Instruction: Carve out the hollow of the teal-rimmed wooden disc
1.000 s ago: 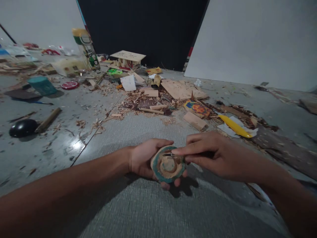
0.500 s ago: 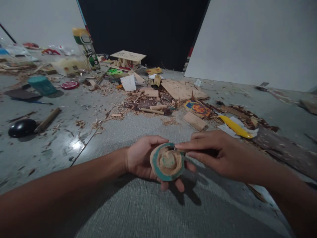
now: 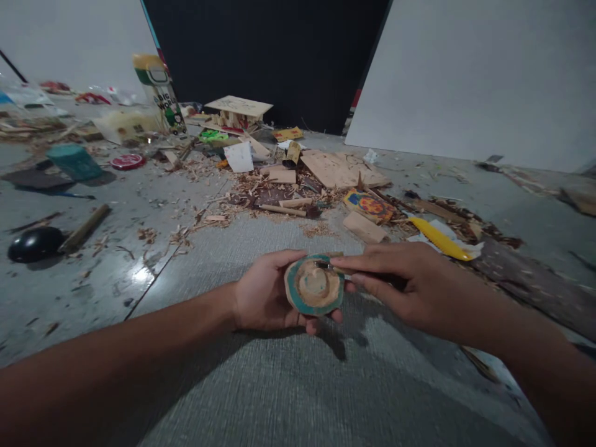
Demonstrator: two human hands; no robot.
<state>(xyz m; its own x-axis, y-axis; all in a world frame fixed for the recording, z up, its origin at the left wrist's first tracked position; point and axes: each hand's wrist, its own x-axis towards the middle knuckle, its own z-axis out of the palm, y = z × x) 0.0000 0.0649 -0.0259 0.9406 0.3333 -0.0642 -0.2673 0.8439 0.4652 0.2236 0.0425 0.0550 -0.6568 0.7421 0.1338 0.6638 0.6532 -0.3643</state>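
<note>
My left hand (image 3: 264, 292) cups a round wooden disc (image 3: 314, 287) from behind, its face turned towards me. The disc has a teal rim and a hollowed, pale wood middle. My right hand (image 3: 395, 282) is closed on a thin carving tool (image 3: 323, 265); its metal tip touches the upper edge of the hollow. Most of the tool's handle is hidden inside my fingers. Both hands hover just above a grey woven mat (image 3: 279, 385).
Wood shavings and offcuts (image 3: 274, 186) litter the floor ahead. A flat carved board (image 3: 342, 167), a painted piece (image 3: 370, 205), a yellow tool (image 3: 440, 238), a black round object (image 3: 35, 243), a teal cup (image 3: 74, 161) and a printed carton (image 3: 161, 93) lie around. White panels stand behind.
The disc has tilted and risen slightly in my left hand. The tool tip has shifted from the centre of the hollow to its upper edge. Both hands moved a little away from me.
</note>
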